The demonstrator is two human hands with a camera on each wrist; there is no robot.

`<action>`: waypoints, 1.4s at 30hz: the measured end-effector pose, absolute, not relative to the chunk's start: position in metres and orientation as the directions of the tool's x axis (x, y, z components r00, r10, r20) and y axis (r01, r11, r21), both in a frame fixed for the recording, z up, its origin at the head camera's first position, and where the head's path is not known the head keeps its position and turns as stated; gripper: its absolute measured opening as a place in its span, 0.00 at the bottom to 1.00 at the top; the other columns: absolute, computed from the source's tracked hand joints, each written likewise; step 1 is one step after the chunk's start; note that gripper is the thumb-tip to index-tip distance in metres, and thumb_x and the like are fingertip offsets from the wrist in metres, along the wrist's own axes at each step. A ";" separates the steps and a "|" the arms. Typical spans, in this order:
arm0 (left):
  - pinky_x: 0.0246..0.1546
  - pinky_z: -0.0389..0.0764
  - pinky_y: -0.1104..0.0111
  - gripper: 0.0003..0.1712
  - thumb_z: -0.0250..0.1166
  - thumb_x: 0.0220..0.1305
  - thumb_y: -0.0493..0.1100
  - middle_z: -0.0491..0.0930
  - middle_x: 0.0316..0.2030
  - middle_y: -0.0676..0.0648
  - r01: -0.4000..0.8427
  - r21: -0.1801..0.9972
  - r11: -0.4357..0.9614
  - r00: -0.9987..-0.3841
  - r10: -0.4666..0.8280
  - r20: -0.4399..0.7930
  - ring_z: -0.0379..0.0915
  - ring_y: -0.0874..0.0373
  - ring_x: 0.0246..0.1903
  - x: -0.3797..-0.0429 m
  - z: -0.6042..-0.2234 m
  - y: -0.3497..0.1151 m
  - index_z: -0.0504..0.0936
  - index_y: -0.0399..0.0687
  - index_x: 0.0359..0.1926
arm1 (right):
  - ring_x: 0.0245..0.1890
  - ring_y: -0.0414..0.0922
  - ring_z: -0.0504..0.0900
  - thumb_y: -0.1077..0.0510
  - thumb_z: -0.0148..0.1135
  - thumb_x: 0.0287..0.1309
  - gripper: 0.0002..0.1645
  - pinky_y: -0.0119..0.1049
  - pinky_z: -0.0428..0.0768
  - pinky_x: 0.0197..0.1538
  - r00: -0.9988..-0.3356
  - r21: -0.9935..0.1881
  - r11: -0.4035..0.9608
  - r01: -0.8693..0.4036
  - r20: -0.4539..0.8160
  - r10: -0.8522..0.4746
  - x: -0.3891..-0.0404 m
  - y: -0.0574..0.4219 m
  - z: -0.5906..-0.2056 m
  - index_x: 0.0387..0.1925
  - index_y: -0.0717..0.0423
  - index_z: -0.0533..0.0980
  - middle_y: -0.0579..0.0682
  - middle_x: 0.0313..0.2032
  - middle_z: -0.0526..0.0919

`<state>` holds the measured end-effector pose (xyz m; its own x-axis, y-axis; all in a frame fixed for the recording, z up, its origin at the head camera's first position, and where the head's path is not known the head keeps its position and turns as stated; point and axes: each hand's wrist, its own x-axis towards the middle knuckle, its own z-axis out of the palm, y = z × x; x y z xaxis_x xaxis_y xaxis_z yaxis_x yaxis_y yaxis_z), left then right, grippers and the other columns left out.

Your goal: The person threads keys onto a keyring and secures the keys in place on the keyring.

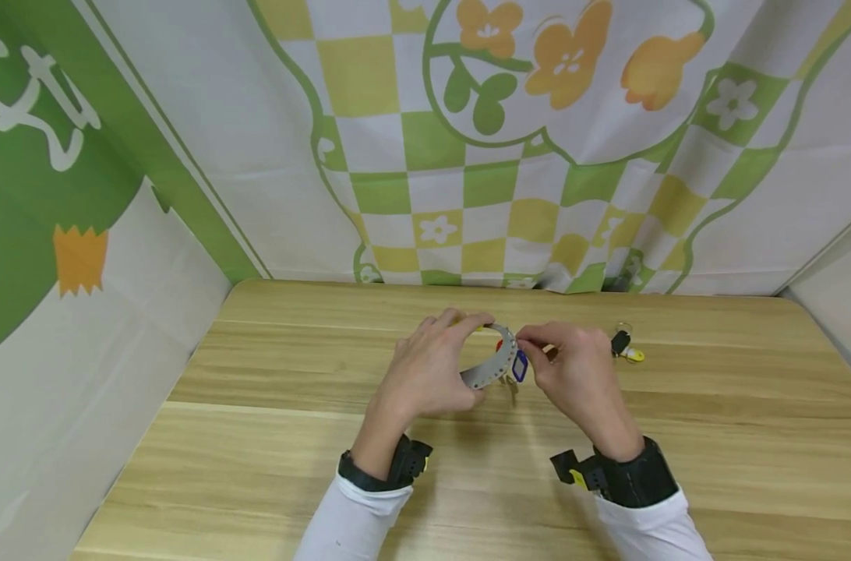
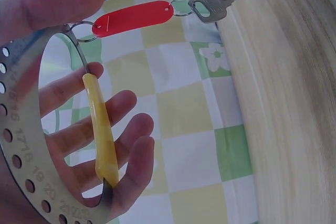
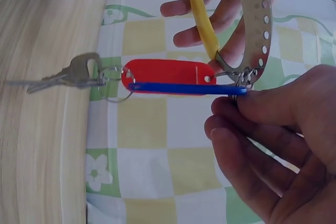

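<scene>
My left hand [image 1: 425,370] grips a flat metal key ring holder [image 1: 483,375], a hoop with numbered holes along its band and a yellow handle [image 2: 100,129]. Thumb and fingertips of my right hand [image 1: 580,378] pinch the ring end of a blue key tag [image 3: 184,88] at the hoop's edge. In the right wrist view, small split rings bunch there by a hole; whether the blue tag's ring passes through it I cannot tell. A red key tag [image 2: 134,18] hangs from the hoop by its ring, with a silver key [image 2: 212,8] on its other end.
On the wooden table [image 1: 271,452], just right of my right hand, lies a key set with a black piece [image 1: 619,343] and a yellow tag [image 1: 633,355]. A checked curtain [image 1: 496,187] hangs along the table's back edge; white fabric covers the left side.
</scene>
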<state>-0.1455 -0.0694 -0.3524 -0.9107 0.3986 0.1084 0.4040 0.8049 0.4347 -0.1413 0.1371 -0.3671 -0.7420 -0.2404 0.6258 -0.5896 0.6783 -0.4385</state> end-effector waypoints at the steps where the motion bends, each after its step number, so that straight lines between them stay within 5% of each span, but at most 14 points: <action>1: 0.43 0.75 0.44 0.52 0.79 0.41 0.49 0.72 0.64 0.48 0.403 0.435 0.806 -0.911 0.399 0.103 0.72 0.46 0.55 -0.146 -0.352 -0.070 0.70 0.67 0.71 | 0.23 0.42 0.85 0.73 0.74 0.50 0.10 0.39 0.82 0.27 -0.734 -0.427 0.680 -0.596 0.632 -0.247 -0.142 0.137 -0.367 0.34 0.60 0.88 0.52 0.29 0.89; 11: 0.42 0.75 0.47 0.52 0.79 0.41 0.48 0.73 0.62 0.51 0.399 0.440 0.804 -0.909 0.409 0.077 0.73 0.49 0.53 -0.147 -0.352 -0.071 0.69 0.68 0.71 | 0.22 0.42 0.83 0.74 0.75 0.47 0.10 0.38 0.79 0.24 -0.642 -0.311 0.677 -0.667 0.701 -0.311 -0.143 0.138 -0.371 0.32 0.61 0.88 0.51 0.26 0.87; 20: 0.41 0.76 0.47 0.52 0.79 0.41 0.49 0.73 0.61 0.51 0.403 0.441 0.802 -0.907 0.415 0.075 0.74 0.49 0.52 -0.147 -0.350 -0.070 0.70 0.67 0.71 | 0.21 0.41 0.82 0.73 0.75 0.48 0.10 0.37 0.78 0.24 -0.624 -0.289 0.671 -0.683 0.709 -0.330 -0.143 0.140 -0.371 0.34 0.61 0.88 0.51 0.27 0.87; 30: 0.46 0.75 0.42 0.53 0.80 0.41 0.51 0.72 0.64 0.47 0.396 0.442 0.805 -0.915 0.387 0.115 0.70 0.42 0.61 -0.146 -0.351 -0.068 0.70 0.66 0.72 | 0.29 0.44 0.87 0.69 0.73 0.54 0.07 0.40 0.84 0.30 -0.815 -0.534 0.666 -0.521 0.544 -0.201 -0.142 0.141 -0.366 0.36 0.60 0.87 0.52 0.29 0.88; 42: 0.41 0.77 0.47 0.54 0.81 0.37 0.51 0.72 0.63 0.47 0.416 0.395 0.819 -0.909 0.375 0.179 0.71 0.46 0.57 -0.146 -0.354 -0.066 0.71 0.65 0.71 | 0.27 0.45 0.87 0.66 0.73 0.56 0.02 0.43 0.85 0.32 -0.894 -0.652 0.654 -0.384 0.440 -0.086 -0.141 0.138 -0.364 0.33 0.61 0.88 0.50 0.26 0.87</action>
<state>-0.1461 -0.0658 -0.3539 -0.9094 0.3755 0.1789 0.4159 0.8190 0.3954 -0.1409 0.1377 -0.3642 -0.8940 -0.0865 0.4396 -0.3838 0.6539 -0.6520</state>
